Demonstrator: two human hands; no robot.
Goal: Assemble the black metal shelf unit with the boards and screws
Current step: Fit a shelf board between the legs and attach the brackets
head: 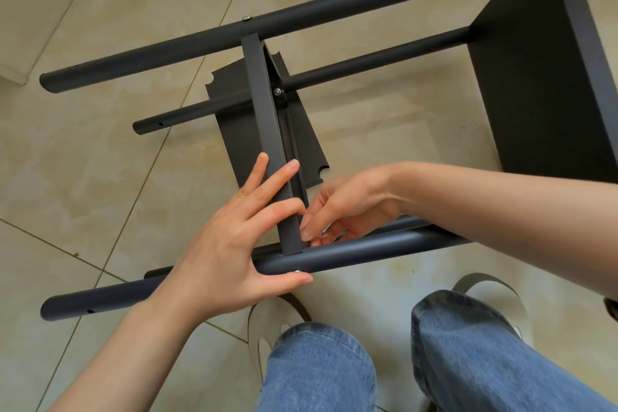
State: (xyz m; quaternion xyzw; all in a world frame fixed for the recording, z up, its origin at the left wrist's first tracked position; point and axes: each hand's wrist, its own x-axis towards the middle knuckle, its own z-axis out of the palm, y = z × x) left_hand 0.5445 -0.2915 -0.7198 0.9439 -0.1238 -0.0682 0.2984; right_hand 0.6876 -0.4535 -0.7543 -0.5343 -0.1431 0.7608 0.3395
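Observation:
The black metal shelf unit lies on its side on the tiled floor. Its near tube (351,252) runs left to right just in front of my knees. A middle board (264,117) stands edge-up between the near tube and the far tube (301,10). My left hand (230,244) holds that joint, fingers along the board's edge and thumb under the tube on a screw head (297,272). My right hand (337,207) reaches in behind the board's corner, fingertips pinching something small at the joint; what it is stays hidden. A fixed board (535,77) closes the right end.
Two lower tubes (368,58) run beneath the upper ones. A screw head (246,18) shows on the far tube and a nut (277,91) inside the middle board. My jeans-clad legs and sandals (485,281) fill the bottom. A step edge (20,70) sits far left.

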